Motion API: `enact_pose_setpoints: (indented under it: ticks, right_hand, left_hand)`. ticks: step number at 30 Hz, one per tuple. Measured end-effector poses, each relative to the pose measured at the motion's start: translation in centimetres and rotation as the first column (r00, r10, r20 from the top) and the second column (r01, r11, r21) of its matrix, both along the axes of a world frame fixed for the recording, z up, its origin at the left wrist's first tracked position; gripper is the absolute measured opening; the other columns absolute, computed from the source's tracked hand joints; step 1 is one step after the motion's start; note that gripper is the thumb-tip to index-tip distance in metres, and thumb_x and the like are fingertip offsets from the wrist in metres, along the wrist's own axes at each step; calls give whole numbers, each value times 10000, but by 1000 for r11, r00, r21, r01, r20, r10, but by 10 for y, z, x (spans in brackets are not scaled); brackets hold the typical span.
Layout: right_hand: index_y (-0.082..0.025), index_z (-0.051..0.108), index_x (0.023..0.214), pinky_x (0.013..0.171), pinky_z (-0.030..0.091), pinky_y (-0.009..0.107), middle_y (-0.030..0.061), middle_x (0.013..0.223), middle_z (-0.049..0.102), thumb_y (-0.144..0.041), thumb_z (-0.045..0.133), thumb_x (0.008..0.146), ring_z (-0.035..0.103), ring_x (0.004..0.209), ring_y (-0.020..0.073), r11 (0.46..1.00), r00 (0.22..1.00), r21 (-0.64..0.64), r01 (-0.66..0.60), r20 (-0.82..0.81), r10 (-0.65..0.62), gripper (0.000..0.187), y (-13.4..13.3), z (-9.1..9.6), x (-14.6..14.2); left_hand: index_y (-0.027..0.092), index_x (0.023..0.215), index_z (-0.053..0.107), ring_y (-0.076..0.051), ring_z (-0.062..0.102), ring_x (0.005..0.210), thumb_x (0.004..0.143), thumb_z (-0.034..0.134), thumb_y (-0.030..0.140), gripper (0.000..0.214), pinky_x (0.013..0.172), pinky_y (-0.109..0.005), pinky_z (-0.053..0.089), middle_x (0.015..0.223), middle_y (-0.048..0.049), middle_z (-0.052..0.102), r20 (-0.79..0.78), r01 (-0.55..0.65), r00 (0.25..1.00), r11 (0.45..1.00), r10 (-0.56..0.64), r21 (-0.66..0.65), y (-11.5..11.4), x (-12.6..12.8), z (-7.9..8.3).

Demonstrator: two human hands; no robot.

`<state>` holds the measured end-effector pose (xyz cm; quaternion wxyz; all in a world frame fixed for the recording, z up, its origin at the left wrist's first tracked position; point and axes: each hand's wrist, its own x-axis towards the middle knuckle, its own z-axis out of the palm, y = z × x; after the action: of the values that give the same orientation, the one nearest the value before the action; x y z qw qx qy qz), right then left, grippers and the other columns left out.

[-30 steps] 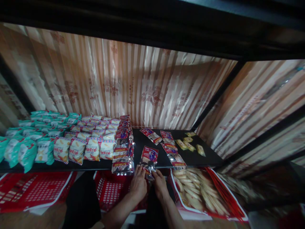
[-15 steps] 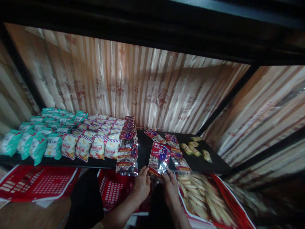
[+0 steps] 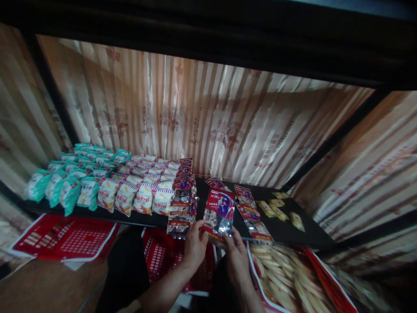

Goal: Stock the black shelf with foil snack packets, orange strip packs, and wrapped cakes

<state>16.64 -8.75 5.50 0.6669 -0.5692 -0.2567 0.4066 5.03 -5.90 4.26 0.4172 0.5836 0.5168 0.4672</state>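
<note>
Between my two hands is a red and purple snack packet point(image 3: 219, 211), its printed face turned up. My left hand point(image 3: 196, 243) is closed on its lower left corner, and my right hand point(image 3: 235, 250) pinches the lower right corner. The packet is tilted over the front part of the black shelf point(image 3: 295, 232). Just left of it stands a row of matching red packets point(image 3: 181, 198), stacked front to back. On the right, several more red packets point(image 3: 252, 213) lie flat and overlapping.
White striped snack bags point(image 3: 143, 198) and teal bags point(image 3: 70, 193) fill the shelf's left. Small yellow packets point(image 3: 276, 211) lie at right. Below are red baskets point(image 3: 67, 238) and a white-rimmed basket of long pale packs point(image 3: 276, 274). A dark upper shelf point(image 3: 208, 39) hangs overhead.
The view has shifted, so the shelf and goods appear farther right. The held packet has come slightly closer to the stacked row, with both hands still on its lower corners.
</note>
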Motion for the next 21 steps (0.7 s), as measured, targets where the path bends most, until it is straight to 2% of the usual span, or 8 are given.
enact_pose_setpoints:
  ticks: [5,10,18,21]
  right_hand:
    - [-198,597,1006,684,496,244,-5,866,689,-434,703,622,624,725,147,998,997,19,-66,32,66,463,10,12,-15]
    - [-204,592,982,664,505,273,-2,843,686,-441,695,623,626,704,164,989,987,17,-146,62,145,442,28,20,-30]
    - [-181,603,879,574,481,270,7,756,652,-482,646,631,585,626,165,981,936,-52,-188,294,195,393,61,11,-52]
    - [-178,608,919,623,482,284,19,788,664,-484,615,653,600,663,178,978,893,-58,-200,399,207,406,70,11,-60]
  left_hand:
    - [197,1056,565,-179,554,1049,739,460,125,341,952,-366,411,1093,-59,620,32,-62,998,997,60,46,6,-13,5]
    - [194,1058,569,-189,558,1037,733,458,130,349,935,-382,421,1085,-71,621,51,-121,992,991,118,61,16,-28,3]
    - [191,1013,582,-194,568,1019,734,460,146,308,893,-359,454,1042,-69,622,53,-217,975,974,213,59,29,-58,-1]
    - [191,1032,578,-191,570,1020,736,443,137,330,897,-354,455,1067,-73,610,65,-216,975,975,213,54,31,-66,-4]
